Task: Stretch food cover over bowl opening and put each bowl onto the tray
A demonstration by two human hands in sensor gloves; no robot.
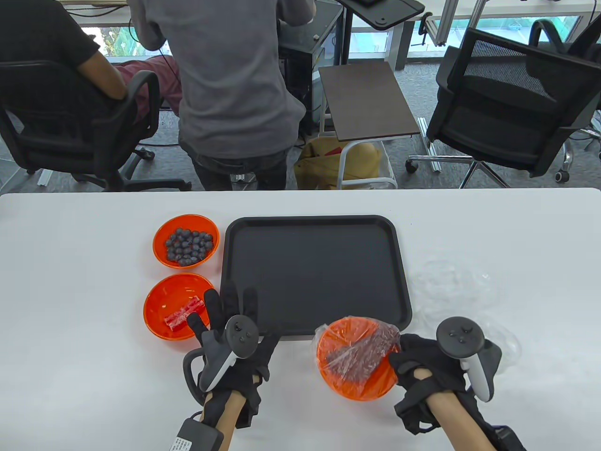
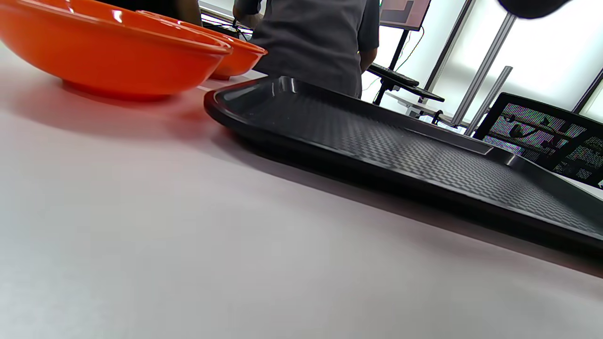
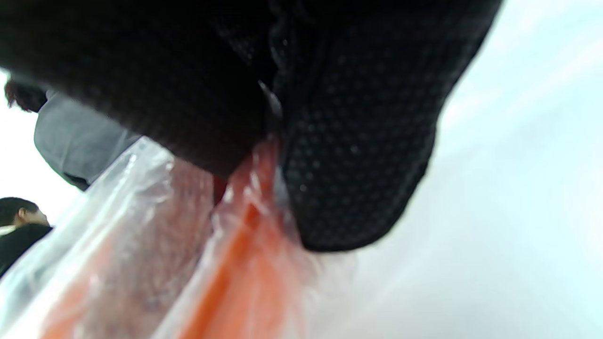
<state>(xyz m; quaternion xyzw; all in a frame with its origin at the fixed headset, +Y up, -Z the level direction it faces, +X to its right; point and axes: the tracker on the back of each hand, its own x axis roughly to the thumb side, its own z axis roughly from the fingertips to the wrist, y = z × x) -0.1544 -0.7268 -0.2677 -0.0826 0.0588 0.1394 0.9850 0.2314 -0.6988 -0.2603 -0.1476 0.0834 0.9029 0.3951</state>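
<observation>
At right hand [image 1: 425, 364], covered bowl [image 1: 357, 364], gripped

Your glossy orange plastic bowls [image 2: 113, 56] catch bright highlights, while the black plastic tray [image 2: 424, 160] carries a fine woven-looking texture inside a smoother, slightly shiny rim. The thin clear plastic food cover [image 3: 141, 221] is crinkled and glistening. Your black fabric gloves [image 3: 358, 141] look matt with dotted grip. The white table [image 1: 70, 263] is smooth and matt.

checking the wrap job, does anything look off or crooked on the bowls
Yes. The food cover on the near bowl sits bunched across its right part only, not stretched over the rim; the right hand pinches its edge.
</observation>
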